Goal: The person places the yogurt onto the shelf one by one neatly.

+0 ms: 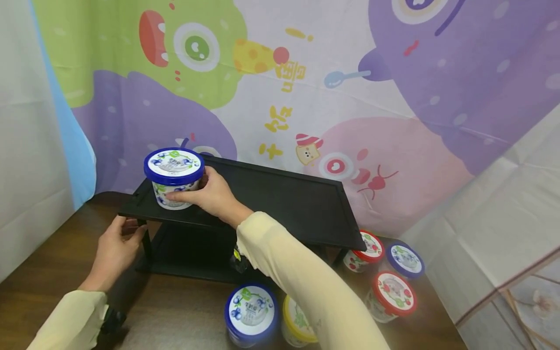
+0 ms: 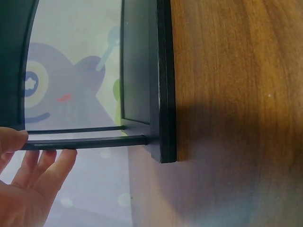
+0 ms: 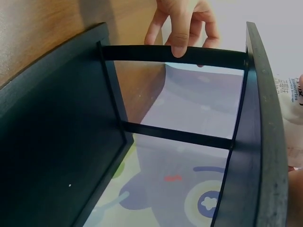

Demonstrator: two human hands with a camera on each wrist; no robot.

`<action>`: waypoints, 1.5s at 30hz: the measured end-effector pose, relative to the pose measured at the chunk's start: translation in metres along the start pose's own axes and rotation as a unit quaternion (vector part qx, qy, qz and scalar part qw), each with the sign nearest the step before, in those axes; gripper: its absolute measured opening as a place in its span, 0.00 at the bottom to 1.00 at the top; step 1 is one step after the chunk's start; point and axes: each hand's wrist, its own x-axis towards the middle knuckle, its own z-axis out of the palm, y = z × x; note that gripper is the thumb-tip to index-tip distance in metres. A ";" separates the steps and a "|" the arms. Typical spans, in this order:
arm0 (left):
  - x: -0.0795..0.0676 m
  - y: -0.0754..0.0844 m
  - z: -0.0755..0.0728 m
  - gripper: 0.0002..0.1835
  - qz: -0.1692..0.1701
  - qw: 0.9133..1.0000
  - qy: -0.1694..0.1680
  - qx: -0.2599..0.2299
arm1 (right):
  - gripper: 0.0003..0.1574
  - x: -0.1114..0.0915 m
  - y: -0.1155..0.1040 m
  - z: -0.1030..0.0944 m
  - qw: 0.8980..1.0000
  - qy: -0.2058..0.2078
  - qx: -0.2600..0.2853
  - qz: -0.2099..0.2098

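In the head view my right hand [image 1: 214, 194] holds a blue-lidded tub [image 1: 174, 165] with blueberry pictures, thumb in front and fingers round the far side. The tub is upright over the left end of a black two-tier shelf [image 1: 271, 194]; I cannot tell whether its base touches the top board. My left hand [image 1: 114, 248] grips the shelf's front left post [image 2: 90, 142], thumb on one side and fingertips on the other. The right wrist view shows the thumb across that post, and part of the tub [image 3: 291, 127] at the right edge.
Another blue-lidded tub [image 1: 251, 311] and a yellow-lidded tub [image 1: 297, 323] stand before the shelf, the latter partly behind the right sleeve. Two red-lidded tubs, one nearer [image 1: 393, 294], and a blue-lidded one [image 1: 406, 260] stand at the right. A cartoon-print cloth [image 1: 306, 116] hangs behind.
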 end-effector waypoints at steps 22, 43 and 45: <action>0.000 0.001 0.002 0.17 0.007 1.000 0.002 -0.003 | 0.46 -0.008 -0.001 -0.007 0.999 0.026 0.018 0.007; -0.001 -0.002 0.004 0.18 0.004 1.000 0.011 -0.004 | 0.27 -0.037 -0.002 -0.034 0.997 0.073 0.011 0.008; -0.001 -0.002 0.004 0.18 0.004 1.000 0.011 -0.002 | 0.26 -0.041 -0.004 -0.036 0.997 0.074 0.011 0.008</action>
